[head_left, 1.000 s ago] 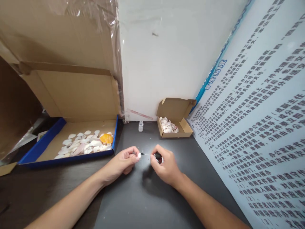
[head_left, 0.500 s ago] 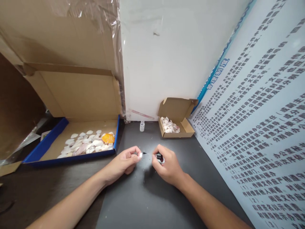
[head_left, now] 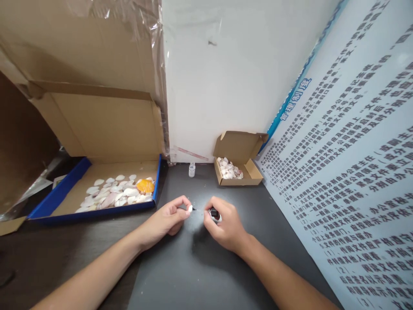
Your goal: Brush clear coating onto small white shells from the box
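Observation:
My left hand (head_left: 172,215) pinches a small white shell (head_left: 190,208) between thumb and forefinger. Facing it, my right hand (head_left: 224,221) is closed around a black brush cap (head_left: 214,213), whose thin clear stem ends in a dark brush tip (head_left: 194,209). The tip points left and is at the shell's edge; whether it touches cannot be made out. Behind both hands a small clear bottle (head_left: 192,170) with a pale label stands upright on the dark mat (head_left: 180,275).
On the left, a blue-edged cardboard box (head_left: 97,215) holds many white shells and an orange scallop shell (head_left: 145,186). A smaller cardboard box (head_left: 240,182) with white shells sits at the back right. A white wall (head_left: 193,86) and a printed poster (head_left: 348,172) border the table.
My right hand has moved slightly left, bringing the brush tip up to the shell. My left hand keeps its pinch on the shell.

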Demonstrator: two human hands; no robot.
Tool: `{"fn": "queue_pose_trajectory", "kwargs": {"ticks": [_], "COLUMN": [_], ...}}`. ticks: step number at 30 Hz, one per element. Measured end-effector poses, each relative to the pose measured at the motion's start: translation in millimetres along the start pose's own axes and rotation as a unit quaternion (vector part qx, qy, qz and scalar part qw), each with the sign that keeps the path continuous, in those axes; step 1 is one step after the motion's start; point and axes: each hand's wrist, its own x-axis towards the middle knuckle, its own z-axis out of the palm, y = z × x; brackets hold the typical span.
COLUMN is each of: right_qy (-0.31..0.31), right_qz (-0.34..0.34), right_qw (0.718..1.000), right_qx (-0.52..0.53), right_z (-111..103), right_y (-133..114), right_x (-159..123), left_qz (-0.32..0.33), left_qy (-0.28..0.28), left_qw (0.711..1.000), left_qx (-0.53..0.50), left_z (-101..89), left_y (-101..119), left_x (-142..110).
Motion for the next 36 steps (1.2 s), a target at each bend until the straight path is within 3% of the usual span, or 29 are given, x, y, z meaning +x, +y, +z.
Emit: {"fn": "queue_pose_trajectory", "kwargs": {"ticks": [6,10,14,18,36], "right_qy": [0.013,-0.008,0.004,-0.026,0.013], "right_qz": [0.025,0.002,0.042,0.040,0.085], "right_qw": [1.000,1.000,0.999,0.998,0.996], "right_qx": [-0.014,0.018,0.014,0.045,0.031], "right_z": [-0.1,-0.3,-0.8,-1.0,0.9], "right_y": [-1.7,-3.0,-3.1,-3.2,0.8], "right_x": [-0.7,-2.0,-1.8,-1.6,0.0], "left_qz": [0.002,0.002,-0.004,-0.005,-0.014], "left_qy": [-0.006,-0.011,-0.011,-0.002,0.011], "left_qw": [1.000,1.000,1.000,1.000,1.000], "left_qx": [0.008,0.008,0.009,0.008,-0.004], "left_z": [-1.4,-1.9,-1.6,0.0,2.1], "left_y": [-2.2,-2.7,-1.7,-0.4,2.2], "left_x": [0.3,0.5,0.3,-0.2,0.3]}}
